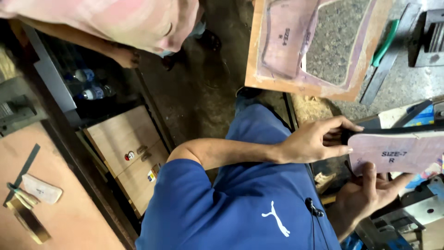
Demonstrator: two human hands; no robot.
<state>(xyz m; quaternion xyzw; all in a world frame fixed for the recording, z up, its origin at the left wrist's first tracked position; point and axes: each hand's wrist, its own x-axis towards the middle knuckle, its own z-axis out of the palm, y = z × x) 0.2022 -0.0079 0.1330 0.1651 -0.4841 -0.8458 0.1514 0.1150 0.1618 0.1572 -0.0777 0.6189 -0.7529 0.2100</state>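
Both hands were on a flat pinkish-grey shoe-sole template, stiff card or board, matte, with a rounded near end and a dark strip running along its far edge. It sat at the right of the view, held above a cluttered counter. Its long axis ran left-right, rounded end pointing left; the right end was cut off by the frame edge, so its full shape couldn't be made out.

One hand, arm coming in from the left across the blue shirt, pinched the template's left end: fingers lay along the far edge on the dark strip, thumb along the near side. The other hand was under the template, palm up and loosely curled, thumb touching its near edge. I couldn't tell which was left or right, and whether that lower hand truly gripped was hard to say.

Far side: a larger board template in orange-tan with a purple-stained border and a cut-out showing speckled stone. A green-handled tool lay beside it.

Left: an orange worktop held a small pale template. A second person's pink sleeve filled the top left, body mostly out of view.
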